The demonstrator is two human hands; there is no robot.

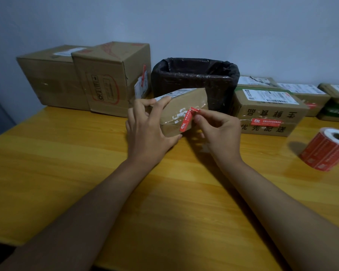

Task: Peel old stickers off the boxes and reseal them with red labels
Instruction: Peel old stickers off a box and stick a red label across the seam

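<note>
While tilted up on the table (67, 163) before the bin (194, 79), small box (182, 108) gripped in left hand (147, 130); red sticker (188, 119) pinched by right hand (219, 128), half lifted. Peeling step, probably. Next: steady pull, then discard.

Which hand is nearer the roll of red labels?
Right. The right hand pinches a sticker on the small box, nearer the roll of red labels; the left hand lies farther away.

My one head camera looks forward and down, close over the left hand (147, 130) and right hand (219, 132), wall beyond them.
</note>
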